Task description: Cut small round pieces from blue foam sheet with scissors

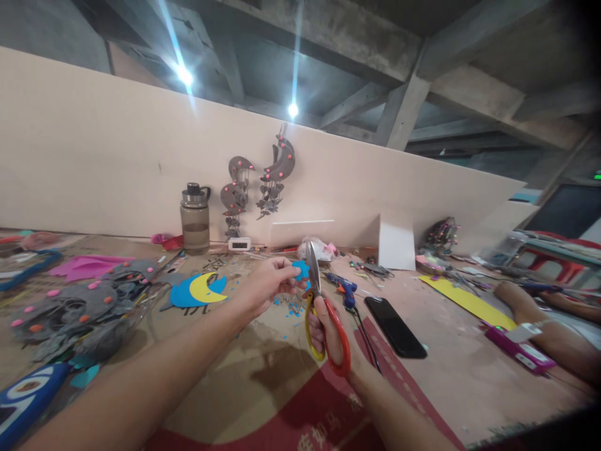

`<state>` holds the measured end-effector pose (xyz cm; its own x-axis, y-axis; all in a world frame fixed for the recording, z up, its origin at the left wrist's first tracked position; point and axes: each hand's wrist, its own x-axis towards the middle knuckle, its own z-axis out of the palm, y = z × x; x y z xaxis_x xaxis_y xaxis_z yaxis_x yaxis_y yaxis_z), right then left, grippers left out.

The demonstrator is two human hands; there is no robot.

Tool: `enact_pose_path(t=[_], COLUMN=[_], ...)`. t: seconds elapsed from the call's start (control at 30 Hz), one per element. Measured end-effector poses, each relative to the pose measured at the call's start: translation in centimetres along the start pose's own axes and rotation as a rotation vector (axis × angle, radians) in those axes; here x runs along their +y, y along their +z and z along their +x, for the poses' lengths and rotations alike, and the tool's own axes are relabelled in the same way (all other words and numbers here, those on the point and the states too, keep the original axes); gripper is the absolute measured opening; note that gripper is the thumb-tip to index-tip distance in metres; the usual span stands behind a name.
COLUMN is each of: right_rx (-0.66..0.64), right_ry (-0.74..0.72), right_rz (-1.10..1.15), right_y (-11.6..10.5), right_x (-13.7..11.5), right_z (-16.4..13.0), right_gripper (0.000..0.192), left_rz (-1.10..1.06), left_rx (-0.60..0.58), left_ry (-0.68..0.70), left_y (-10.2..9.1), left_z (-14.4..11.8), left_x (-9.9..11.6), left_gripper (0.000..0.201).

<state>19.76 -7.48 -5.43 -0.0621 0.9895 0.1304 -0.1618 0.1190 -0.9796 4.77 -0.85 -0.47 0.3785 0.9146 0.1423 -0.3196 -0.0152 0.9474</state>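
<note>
Pinching a small blue foam cut-out between fingertips, the left hand holds it up over the middle of the cardboard-covered table, right against the steel blades of the red-and-yellow-handled scissors, which the right hand grasps through the loops. Blue scraps lie just beneath, a black phone lies near right, and a blue-and-yellow foam moon lies left. Farther off stand a brown water bottle and another person's forearms at far right.
</note>
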Motion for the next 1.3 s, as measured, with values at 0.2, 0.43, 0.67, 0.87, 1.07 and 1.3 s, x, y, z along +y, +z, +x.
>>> enact_pose_path(t=[0.2,0.43,0.67,0.87,1.07,1.3], right_rx=[0.016,-0.131,-0.167,-0.163,-0.189,-0.19], right_ry=[-0.091,-0.016,0.025,0.06,0.067,0.095], right_rz=[0.013,0.049,0.063,0.057,0.069,0.075], right_y=[-0.3,-0.5,-0.6,-0.5,-0.5,-0.6], right_x=[0.3,0.4,0.6,0.6,0.6,0.9], right_z=[0.6,0.6,0.7,0.7,0.6,0.6], right_gripper=[0.05,0.047,0.048,0.053,0.053,0.054], left_rz=[-0.002,0.016,0.11,0.11,0.185,0.264], left_rx=[0.104,0.105,0.032,0.034,0.055,0.086], left_ry=[0.086,0.085,0.034,0.03,0.028,0.06], left_y=[-0.1,-0.5,-1.4,-1.3,-1.1,-0.9], left_z=[0.1,0.2,0.4,0.5,0.3,0.2], left_x=[0.6,1.5,1.7,1.7,2.0,2.2], left_gripper=[0.032,0.026,0.025,0.019,0.012,0.017])
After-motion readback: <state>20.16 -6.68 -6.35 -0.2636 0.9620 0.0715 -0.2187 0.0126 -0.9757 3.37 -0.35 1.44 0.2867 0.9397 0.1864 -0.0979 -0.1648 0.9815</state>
